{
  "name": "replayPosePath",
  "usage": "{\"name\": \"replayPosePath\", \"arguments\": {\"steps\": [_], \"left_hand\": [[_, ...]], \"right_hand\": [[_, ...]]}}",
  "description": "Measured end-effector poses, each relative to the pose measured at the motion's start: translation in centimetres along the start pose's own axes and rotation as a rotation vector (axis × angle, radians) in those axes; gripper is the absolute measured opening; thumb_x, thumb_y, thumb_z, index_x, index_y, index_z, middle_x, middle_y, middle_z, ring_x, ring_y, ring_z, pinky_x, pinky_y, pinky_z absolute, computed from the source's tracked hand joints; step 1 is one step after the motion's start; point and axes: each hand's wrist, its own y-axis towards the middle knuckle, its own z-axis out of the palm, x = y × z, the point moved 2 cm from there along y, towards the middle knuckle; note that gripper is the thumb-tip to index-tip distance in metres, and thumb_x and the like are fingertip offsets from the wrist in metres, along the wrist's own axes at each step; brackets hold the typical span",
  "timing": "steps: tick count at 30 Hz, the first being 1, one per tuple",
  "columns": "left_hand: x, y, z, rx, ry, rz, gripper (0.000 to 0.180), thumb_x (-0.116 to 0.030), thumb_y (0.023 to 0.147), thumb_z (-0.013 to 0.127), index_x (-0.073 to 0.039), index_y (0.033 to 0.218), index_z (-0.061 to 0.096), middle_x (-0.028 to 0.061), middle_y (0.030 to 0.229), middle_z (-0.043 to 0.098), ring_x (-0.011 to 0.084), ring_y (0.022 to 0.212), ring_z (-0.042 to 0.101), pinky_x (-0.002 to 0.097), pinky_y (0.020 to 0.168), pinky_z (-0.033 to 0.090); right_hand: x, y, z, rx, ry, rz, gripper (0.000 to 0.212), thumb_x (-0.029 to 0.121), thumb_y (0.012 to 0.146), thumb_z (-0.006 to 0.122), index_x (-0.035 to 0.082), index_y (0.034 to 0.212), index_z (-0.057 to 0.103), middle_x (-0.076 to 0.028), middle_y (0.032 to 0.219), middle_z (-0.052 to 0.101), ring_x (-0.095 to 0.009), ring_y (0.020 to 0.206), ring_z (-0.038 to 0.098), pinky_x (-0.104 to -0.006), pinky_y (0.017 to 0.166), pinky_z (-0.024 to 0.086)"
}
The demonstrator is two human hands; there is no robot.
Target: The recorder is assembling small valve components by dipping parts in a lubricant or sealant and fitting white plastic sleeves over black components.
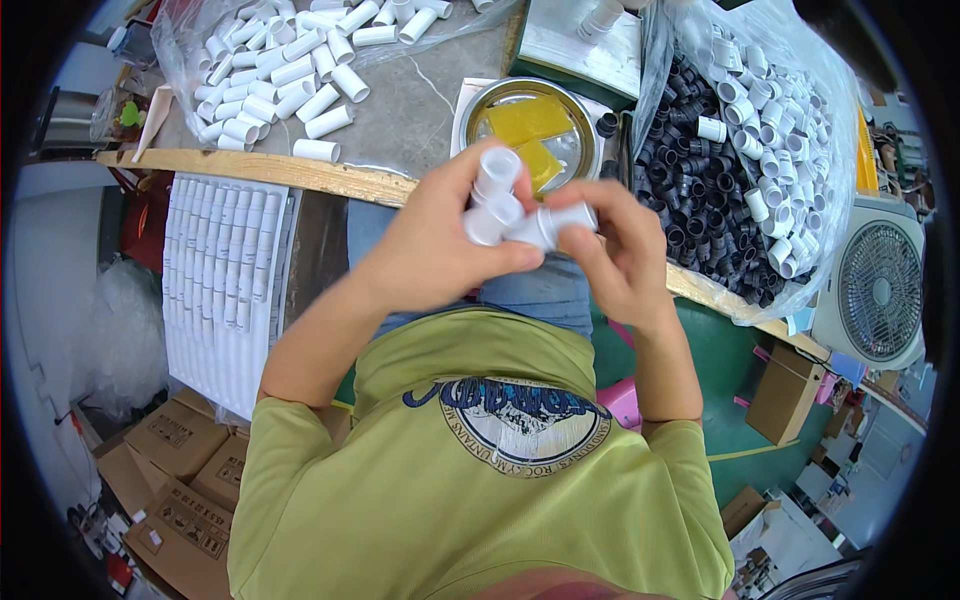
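Note:
In front of my body, near the table's edge, both hands are together. My left hand (pixel 425 245) is closed around white plastic pipe fittings; one (pixel 498 168) points up and another (pixel 492 220) sits just below it. Between the thumb and fingers of my right hand (pixel 630 250) is a further white fitting (pixel 550 226), lying sideways with its inner end close to those in the left hand. Whether they touch or are joined I cannot tell. Just beyond the hands stands a round metal bowl (pixel 466 120) holding yellow slabs (pixel 530 117).
White tubes (pixel 290 75) are heaped at the far left. On the right, black fittings (pixel 690 185) and white fittings (pixel 768 150) lie on plastic film. A tray of white tubes (pixel 220 270) stands left, a fan (pixel 878 290) right, cardboard boxes (pixel 180 440) lower left.

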Motion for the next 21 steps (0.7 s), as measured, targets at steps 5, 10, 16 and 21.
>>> {"name": "replayPosePath", "arguments": {"steps": [5,10,16,21], "left_hand": [[0.6,-2.7,0.0,0.347,-0.976,-0.526,0.032,-0.005,0.077,0.071,-0.006,0.104,0.054,0.0070,0.095,0.061,0.0179,0.081,0.064,0.0300,0.064,0.051],[-1.9,-4.5,0.7,-0.072,0.571,0.581,0.032,-0.002,0.067,0.074,-0.007,0.091,0.054,0.0146,0.098,0.058,0.0292,0.080,0.060,0.0352,0.065,0.050],[1.4,-9.2,-2.0,-0.186,0.575,0.527,0.029,-0.004,0.070,0.072,-0.006,0.094,0.057,0.0126,0.095,0.059,0.0301,0.077,0.060,0.0352,0.067,0.050],[4.1,-21.2,-14.3,-1.043,0.768,-0.244,0.024,-0.006,0.075,0.071,-0.004,0.096,0.059,0.0098,0.084,0.065,0.0202,0.079,0.063,0.0331,0.072,0.049]], "right_hand": [[2.5,-0.2,0.6,0.232,-0.181,-0.675,0.026,0.011,0.080,0.072,0.004,0.103,0.063,-0.009,0.084,0.064,-0.016,0.059,0.058,-0.0268,0.054,0.046],[0.2,-2.1,3.0,0.073,0.522,0.396,0.021,0.020,0.097,0.055,0.002,0.107,0.053,-0.001,0.060,0.056,-0.006,0.048,0.049,-0.0196,0.043,0.036],[0.1,-0.6,3.1,0.179,-0.023,0.268,0.018,0.006,0.089,0.063,0.000,0.106,0.060,-0.003,0.072,0.062,-0.009,0.063,0.059,-0.0217,0.057,0.046],[-3.5,4.3,-5.3,-0.090,-0.963,0.064,0.024,0.012,0.086,0.065,0.006,0.110,0.066,-0.009,0.081,0.056,-0.020,0.068,0.052,-0.0298,0.064,0.044]]}}
